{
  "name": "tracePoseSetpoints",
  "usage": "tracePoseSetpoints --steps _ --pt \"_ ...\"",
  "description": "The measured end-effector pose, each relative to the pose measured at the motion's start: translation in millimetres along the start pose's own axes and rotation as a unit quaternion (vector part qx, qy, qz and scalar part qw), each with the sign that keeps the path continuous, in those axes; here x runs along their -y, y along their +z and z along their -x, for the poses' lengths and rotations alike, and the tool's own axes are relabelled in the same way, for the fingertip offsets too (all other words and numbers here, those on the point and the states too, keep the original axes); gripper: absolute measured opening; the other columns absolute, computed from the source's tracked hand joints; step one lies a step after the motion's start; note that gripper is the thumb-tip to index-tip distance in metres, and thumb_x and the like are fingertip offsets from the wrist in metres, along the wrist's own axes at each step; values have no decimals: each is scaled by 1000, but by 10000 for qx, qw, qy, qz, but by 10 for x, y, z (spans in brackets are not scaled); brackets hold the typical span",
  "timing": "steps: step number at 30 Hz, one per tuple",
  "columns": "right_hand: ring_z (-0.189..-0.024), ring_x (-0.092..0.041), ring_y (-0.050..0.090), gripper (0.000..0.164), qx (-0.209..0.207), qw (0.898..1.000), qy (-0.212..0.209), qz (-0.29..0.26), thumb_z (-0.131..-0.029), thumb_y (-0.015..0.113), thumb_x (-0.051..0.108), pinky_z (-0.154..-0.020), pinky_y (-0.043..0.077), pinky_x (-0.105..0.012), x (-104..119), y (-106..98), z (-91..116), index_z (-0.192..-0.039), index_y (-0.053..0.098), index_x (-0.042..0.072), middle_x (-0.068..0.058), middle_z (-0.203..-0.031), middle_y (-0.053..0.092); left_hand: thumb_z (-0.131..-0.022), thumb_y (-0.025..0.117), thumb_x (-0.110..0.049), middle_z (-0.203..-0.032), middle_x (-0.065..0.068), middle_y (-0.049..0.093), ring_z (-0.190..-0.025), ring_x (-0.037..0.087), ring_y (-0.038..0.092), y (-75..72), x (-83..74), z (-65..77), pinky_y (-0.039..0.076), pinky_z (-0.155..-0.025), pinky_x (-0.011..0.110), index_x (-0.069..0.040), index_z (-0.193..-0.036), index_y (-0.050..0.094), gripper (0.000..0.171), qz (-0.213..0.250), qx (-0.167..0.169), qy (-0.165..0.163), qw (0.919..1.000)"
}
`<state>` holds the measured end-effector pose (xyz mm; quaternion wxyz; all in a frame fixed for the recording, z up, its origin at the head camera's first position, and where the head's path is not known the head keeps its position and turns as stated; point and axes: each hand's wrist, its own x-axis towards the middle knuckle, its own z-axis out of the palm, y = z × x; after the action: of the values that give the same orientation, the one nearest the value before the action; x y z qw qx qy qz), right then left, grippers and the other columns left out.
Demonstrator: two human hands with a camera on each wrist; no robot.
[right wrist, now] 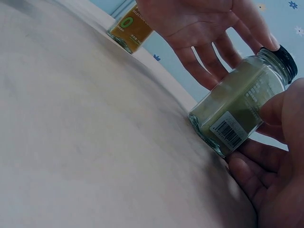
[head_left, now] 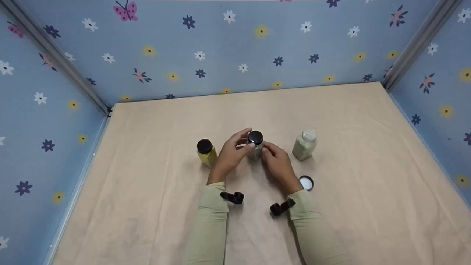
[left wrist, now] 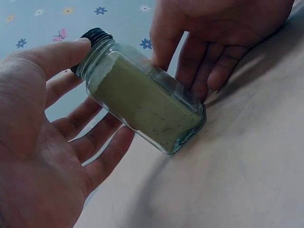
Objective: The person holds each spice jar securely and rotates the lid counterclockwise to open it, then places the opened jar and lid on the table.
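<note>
A square glass spice jar (left wrist: 142, 99) of greenish powder stands on the table between both hands, its black lid (head_left: 255, 137) on top. My left hand (head_left: 230, 154) holds that lid, thumb on the near side and a finger behind, with the other fingers spread beside the glass. My right hand (head_left: 280, 165) grips the jar's body from the right, near a barcode label (right wrist: 229, 130) in the right wrist view. Beside my right wrist lies a loose black lid (head_left: 306, 183), white inside turned up. A second jar of pale green powder (head_left: 304, 145) stands without a black lid.
Left of my left hand is a jar of yellow powder (head_left: 207, 154) with a black lid on. A beige cloth covers the table (head_left: 128, 184). Blue flower-patterned panels (head_left: 220, 48) rise at the back and both sides.
</note>
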<state>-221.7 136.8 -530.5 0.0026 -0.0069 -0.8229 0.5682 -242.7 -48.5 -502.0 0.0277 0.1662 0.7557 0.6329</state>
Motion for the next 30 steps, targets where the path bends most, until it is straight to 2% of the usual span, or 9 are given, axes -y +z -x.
tracePoseSetpoints --steps 7,18,23,25,30 --pt "-100 -21 55 36 -17 10000 23 10 -104 52 25 -94 45 -39 5 -2 -9 -136 64 14 -5 -105 64 -98 66 -25 -132 3 55 -122 18 55 6 -9 -5 47 -101 38 -24 -146 54 50 -229 78 55 9997" --pt "-117 -19 57 36 50 9999 73 53 -104 51 25 -107 41 -43 -7 -9 -5 -135 64 13 -4 -125 65 -94 71 -25 -126 2 61 -116 18 59 92 14 15 49 -97 40 -17 -141 58 49 -181 -374 20 9991" --pt "-124 -20 55 36 13 9999 -30 96 -103 53 25 -108 40 -42 -9 -9 -7 -135 64 11 -6 -130 64 -94 71 -15 -124 11 64 -115 28 61 118 -257 97 49 -97 47 -9 -137 59 45 -127 -566 -26 9983" --pt "-127 -21 55 36 -22 9998 -106 136 -103 53 24 -108 40 -42 -4 -7 -7 -134 64 10 -8 -132 63 -93 71 -11 -123 15 64 -115 33 61 133 -306 108 49 -96 50 -5 -135 59 45 -103 -644 -55 9979" --pt "-126 -22 55 35 -74 9996 -183 193 -103 54 22 -108 41 -42 6 -6 -11 -134 65 9 -9 -132 64 -91 75 -16 -122 14 64 -113 32 62 186 -68 35 50 -95 48 -8 -134 60 46 -107 -888 -16 9960"
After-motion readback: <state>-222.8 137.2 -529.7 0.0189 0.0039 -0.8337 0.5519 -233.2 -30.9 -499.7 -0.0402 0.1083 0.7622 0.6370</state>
